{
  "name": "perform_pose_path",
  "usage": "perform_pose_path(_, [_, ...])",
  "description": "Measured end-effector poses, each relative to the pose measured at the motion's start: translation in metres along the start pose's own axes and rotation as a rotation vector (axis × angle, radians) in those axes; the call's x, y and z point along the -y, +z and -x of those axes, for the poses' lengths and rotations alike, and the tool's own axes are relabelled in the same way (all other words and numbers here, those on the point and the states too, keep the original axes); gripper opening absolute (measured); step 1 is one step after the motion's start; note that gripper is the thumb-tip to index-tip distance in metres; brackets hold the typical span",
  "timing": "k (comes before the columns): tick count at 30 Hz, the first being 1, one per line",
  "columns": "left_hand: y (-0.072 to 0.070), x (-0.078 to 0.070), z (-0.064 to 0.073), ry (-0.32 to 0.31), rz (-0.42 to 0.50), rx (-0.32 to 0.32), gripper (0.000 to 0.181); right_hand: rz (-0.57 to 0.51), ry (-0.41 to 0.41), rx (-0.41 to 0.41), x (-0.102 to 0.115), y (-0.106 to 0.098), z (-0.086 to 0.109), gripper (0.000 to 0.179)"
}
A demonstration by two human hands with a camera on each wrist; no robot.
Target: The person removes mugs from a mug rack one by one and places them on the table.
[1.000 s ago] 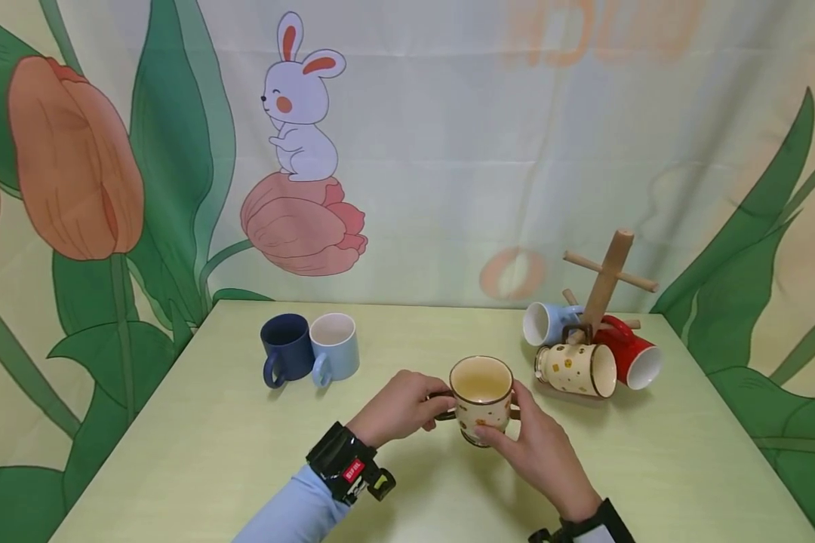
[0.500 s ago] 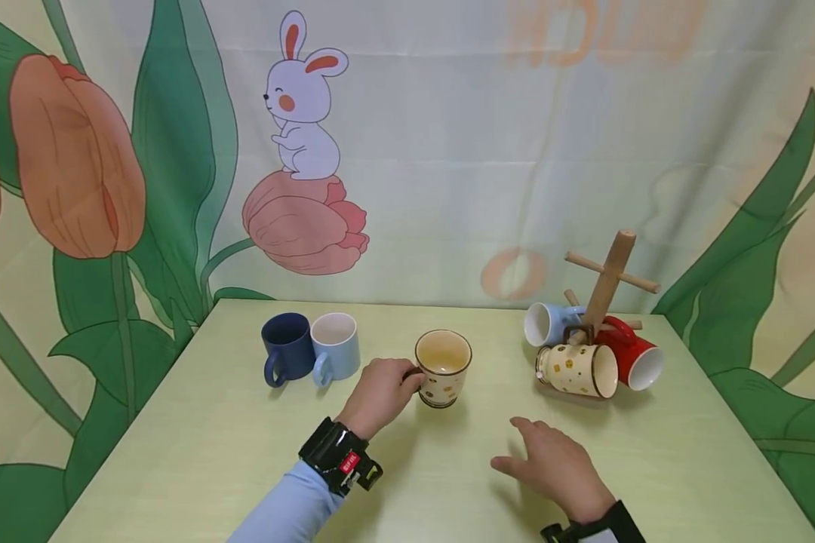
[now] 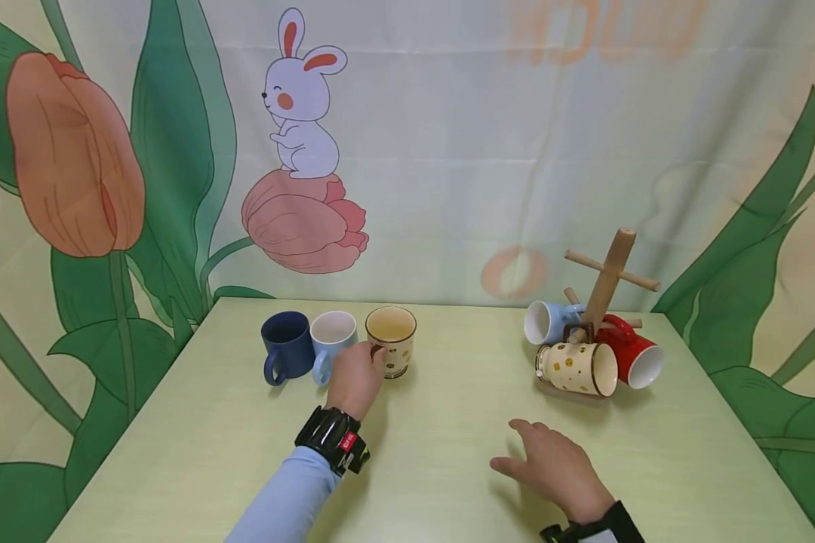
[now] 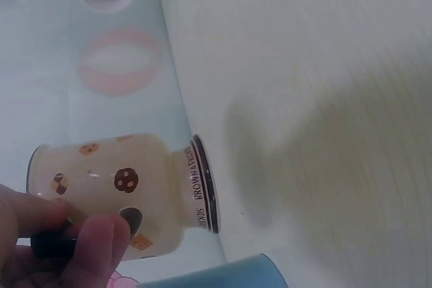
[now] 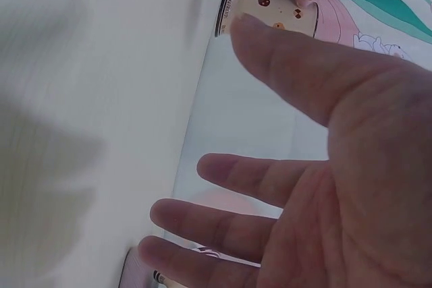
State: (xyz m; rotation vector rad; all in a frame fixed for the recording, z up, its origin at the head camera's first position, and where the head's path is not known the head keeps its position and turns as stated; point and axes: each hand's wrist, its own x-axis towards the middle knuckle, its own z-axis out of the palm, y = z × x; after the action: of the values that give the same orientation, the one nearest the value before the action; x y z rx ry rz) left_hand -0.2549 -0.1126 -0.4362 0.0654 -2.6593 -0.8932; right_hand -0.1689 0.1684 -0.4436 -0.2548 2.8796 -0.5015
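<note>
My left hand [image 3: 355, 381] pinches the dark handle of a cream mug [image 3: 399, 351] with brown cookie-like prints. In the left wrist view the cream mug [image 4: 135, 190] stays upright, its dark-rimmed base close over the table beside its shadow. To its left stands a light blue mug [image 3: 336, 339] with a white inside, partly hidden by the left hand, then a navy mug [image 3: 288, 343]. My right hand [image 3: 557, 466] is held over the table with fingers spread and nothing in it; the right wrist view shows the open palm [image 5: 304, 227].
A wooden mug tree [image 3: 606, 279] stands at the back right. On it hang a light blue mug [image 3: 546, 323], a cream printed mug [image 3: 577, 369] and a red mug [image 3: 632, 354]. A printed curtain [image 3: 435, 188] hangs behind the pale table [image 3: 441, 483].
The right hand has let go of the cream mug and drawn back toward the front right. Gripping its handle, the left hand has carried the mug left and back, beside the light blue mug.
</note>
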Motion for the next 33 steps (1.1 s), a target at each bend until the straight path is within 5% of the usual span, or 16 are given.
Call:
perform_pose_path(15, [0.023,0.016,-0.018,-0.099,-0.061,-0.043,0.026,-0.003,-0.003,-0.017,-0.006,0.004,0.003,0.069])
perform_pose_path(33, [0.025,0.023,-0.02,-0.086,-0.093,0.003,0.03,-0.023,0.018,0.012,-0.01,0.004,-0.002,0.068])
